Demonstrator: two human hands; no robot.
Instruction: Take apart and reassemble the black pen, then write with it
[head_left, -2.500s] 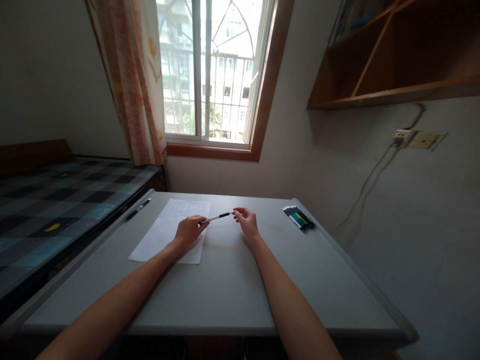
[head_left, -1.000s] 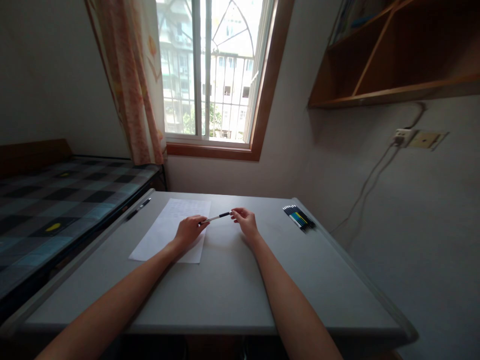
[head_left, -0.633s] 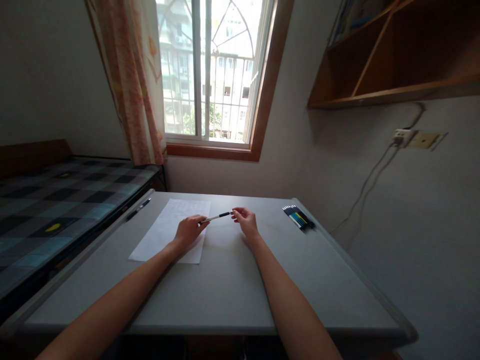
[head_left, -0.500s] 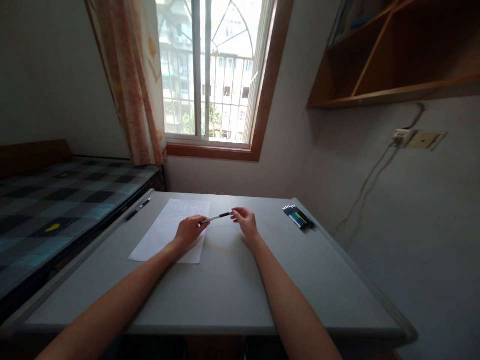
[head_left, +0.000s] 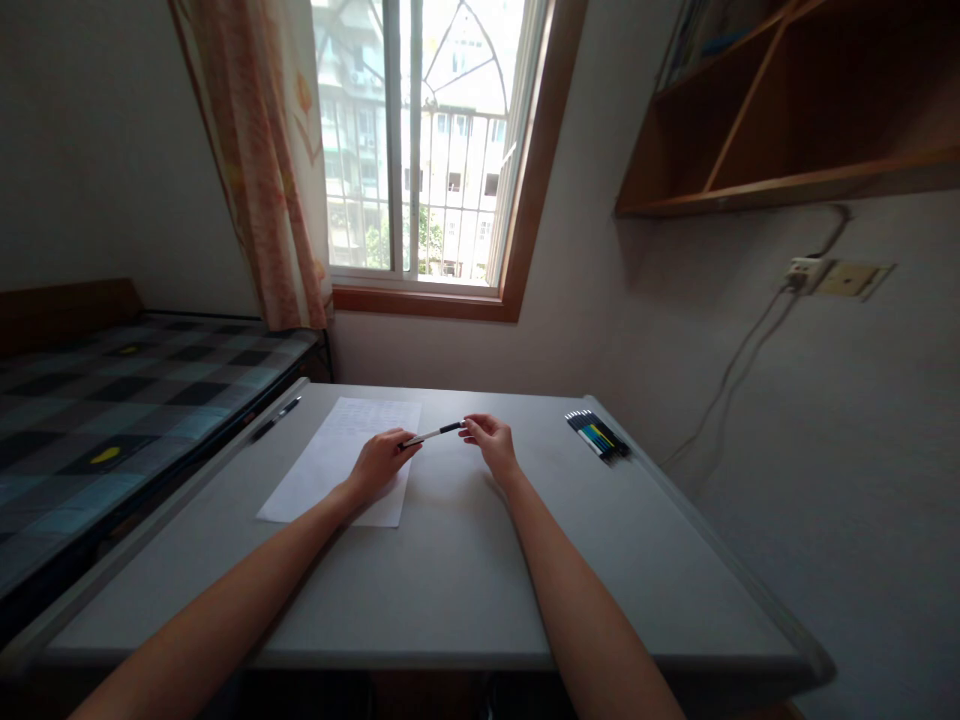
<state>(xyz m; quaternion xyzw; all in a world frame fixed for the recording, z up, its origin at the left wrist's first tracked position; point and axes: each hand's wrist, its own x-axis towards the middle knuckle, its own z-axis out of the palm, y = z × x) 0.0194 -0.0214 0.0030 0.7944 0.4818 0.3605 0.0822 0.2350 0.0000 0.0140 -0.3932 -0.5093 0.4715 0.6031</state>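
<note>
A slim black-and-white pen (head_left: 437, 434) spans the space between my two hands, tilted up slightly toward the right. My left hand (head_left: 381, 458) pinches its left end and rests over the right part of a white paper sheet (head_left: 337, 480). At the other end, the fingertips of my right hand (head_left: 491, 443) close on the pen's tip, to the right of the sheet. Faint rows of writing show near the paper's top. The exact tip inside my right fingers is too small to make out.
A dark pen (head_left: 276, 419) lies along the left edge of the grey table (head_left: 465, 590). Several pens (head_left: 598, 437) lie side by side near the right edge. A checkered bed (head_left: 150, 390) stands at left, a window (head_left: 420, 150) behind, and a power cord (head_left: 724, 380) hangs at right.
</note>
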